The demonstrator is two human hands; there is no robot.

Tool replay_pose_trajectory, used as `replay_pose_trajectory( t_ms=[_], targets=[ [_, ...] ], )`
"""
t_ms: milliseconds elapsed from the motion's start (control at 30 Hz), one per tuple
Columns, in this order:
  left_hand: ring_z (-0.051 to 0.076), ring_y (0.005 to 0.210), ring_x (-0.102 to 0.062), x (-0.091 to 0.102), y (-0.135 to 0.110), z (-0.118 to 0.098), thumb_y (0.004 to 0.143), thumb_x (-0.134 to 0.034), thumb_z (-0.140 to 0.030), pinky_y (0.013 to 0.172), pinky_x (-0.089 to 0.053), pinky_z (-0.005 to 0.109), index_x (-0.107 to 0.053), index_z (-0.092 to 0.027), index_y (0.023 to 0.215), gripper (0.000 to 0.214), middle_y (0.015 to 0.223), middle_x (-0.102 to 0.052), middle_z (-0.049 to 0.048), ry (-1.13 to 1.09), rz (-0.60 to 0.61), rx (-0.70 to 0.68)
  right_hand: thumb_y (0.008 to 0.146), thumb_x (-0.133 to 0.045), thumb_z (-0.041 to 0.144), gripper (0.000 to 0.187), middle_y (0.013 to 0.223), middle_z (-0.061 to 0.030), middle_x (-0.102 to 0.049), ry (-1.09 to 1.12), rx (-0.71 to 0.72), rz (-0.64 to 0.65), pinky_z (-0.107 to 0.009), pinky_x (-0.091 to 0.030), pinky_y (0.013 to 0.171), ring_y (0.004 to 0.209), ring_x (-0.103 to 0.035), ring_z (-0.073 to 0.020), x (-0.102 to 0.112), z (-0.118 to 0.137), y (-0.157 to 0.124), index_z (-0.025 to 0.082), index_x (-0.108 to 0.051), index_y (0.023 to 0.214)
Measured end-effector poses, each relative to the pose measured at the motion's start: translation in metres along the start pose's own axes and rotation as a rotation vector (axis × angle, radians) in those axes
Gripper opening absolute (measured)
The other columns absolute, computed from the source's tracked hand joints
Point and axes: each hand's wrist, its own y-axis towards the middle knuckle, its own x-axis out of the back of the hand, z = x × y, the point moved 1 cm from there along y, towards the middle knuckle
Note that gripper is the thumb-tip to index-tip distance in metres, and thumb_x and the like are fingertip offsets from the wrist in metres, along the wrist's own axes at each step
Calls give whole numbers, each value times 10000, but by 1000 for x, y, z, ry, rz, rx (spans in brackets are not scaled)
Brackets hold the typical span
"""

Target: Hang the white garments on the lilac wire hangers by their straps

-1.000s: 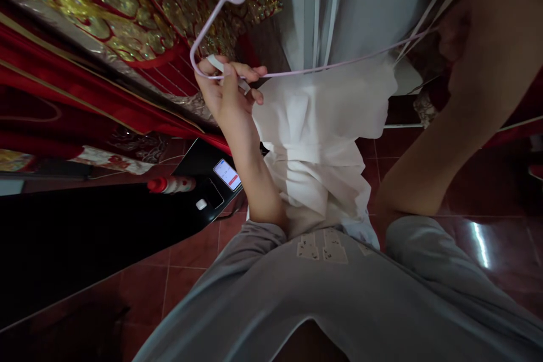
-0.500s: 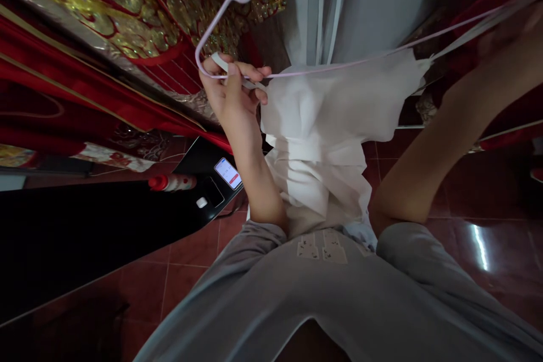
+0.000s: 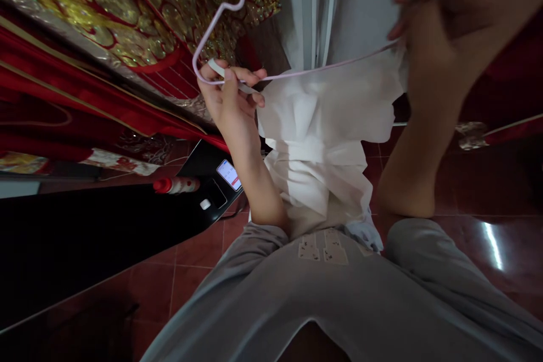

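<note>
My left hand [image 3: 235,90] is closed around the lower left corner of a pale pink clothes hanger [image 3: 318,70], with a narrow white strap [image 3: 217,68] looped over its fingers. A white ruffled garment with a bow-like gathered front [image 3: 305,119] hangs below the hanger's bar, down toward my lap. My right hand [image 3: 445,28] is raised near the garment's upper right corner, in front of the hanger's right part. Its fingers are bent and smeared by motion. A small white patch shows at one fingertip; whether it is strap or nail is unclear.
Red and gold sequinned garments [image 3: 139,22] hang close on the left. On a black tabletop [image 3: 106,237] lie a lit phone [image 3: 229,174], a dark phone-like slab, a small white case [image 3: 205,204] and a red-capped bottle [image 3: 176,185]. Red garments also hang at right, above red floor tiles.
My right hand has come in from the far upper right toward the garment's right corner. The stretched strap on that side no longer shows. My left hand keeps its hold on the hanger.
</note>
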Motion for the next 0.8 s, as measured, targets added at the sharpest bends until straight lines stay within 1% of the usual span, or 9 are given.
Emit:
replay_pose_trajectory(
  t_ms=[100, 167, 267, 367, 433, 500, 633, 700, 800],
  targets=[
    [275, 1079, -721, 3, 0, 3, 1114, -493, -226, 613, -459, 339, -479, -309, 1045, 109, 829, -640, 27, 40, 18, -28, 929, -560, 188, 242, 821, 4, -735, -134, 149, 108, -406, -523, 912, 790, -664, -152, -21, 11, -10, 277, -780, 880],
    [291, 1128, -709, 4, 0, 4, 1099, -554, -319, 681, -483, 367, -486, -310, 1060, 78, 852, -665, 25, 57, 37, -41, 870, -518, 57, 332, 786, -1, -730, -249, 160, 180, -412, -490, 961, 777, -625, -162, -22, 12, -14, 264, -778, 863],
    [301, 1147, -704, 8, -1, 4, 1053, -604, -372, 722, -495, 395, -502, -318, 1057, 115, 950, -713, 24, 70, 77, -62, 812, -534, 35, 307, 767, -1, -711, -332, 118, 207, -399, -468, 941, 767, -588, -169, -18, 7, -17, 254, -750, 808],
    [282, 967, -734, 19, -1, 2, 1059, -532, -345, 678, -488, 391, -561, -304, 1090, 59, 1054, -750, 36, 117, 90, -44, 850, -549, 91, 266, 729, 2, -680, -327, 121, 202, -388, -445, 964, 769, -587, -160, -14, 7, -17, 253, -759, 820],
    [252, 885, -728, 29, 0, 0, 1042, -495, -312, 640, -476, 363, -600, -286, 1143, 148, 1114, -756, 46, 130, 41, -74, 891, -546, 132, 274, 746, 6, -686, -303, 138, 200, -383, -436, 969, 756, -583, -149, -14, 9, -19, 267, -783, 904],
    [254, 984, -724, 40, 1, -3, 993, -473, -263, 650, -495, 339, -615, -260, 1170, 227, 1209, -739, 63, 134, -81, -179, 917, -549, 155, 294, 777, 10, -700, -301, 127, 201, -383, -432, 977, 755, -586, -145, -14, 12, -22, 287, -787, 1027],
    [298, 1340, -606, 52, 6, -11, 935, -463, -154, 975, -556, 414, -626, -205, 1165, 286, 1455, -628, 115, 243, -242, -418, 938, -580, 198, 327, 822, 10, -714, -310, 89, 201, -377, -429, 1005, 769, -588, -144, -16, 12, -25, 308, -749, 1195],
    [284, 1384, -580, 53, 13, -16, 934, -555, -129, 1161, -471, 469, -666, -181, 1106, 211, 1413, -663, 126, 291, -158, -536, 934, -598, 213, 336, 832, 8, -709, -262, 111, 183, -377, -426, 1024, 754, -584, -132, -17, 10, -26, 288, -743, 1228],
    [280, 1391, -580, 49, 26, -23, 875, -767, -124, 1224, -440, 459, -748, -162, 1088, 216, 1330, -721, 108, 282, 82, -628, 933, -588, 222, 346, 825, 1, -696, -213, 122, 158, -362, -438, 981, 742, -589, -125, -17, 9, -27, 242, -738, 1244]
  ],
)
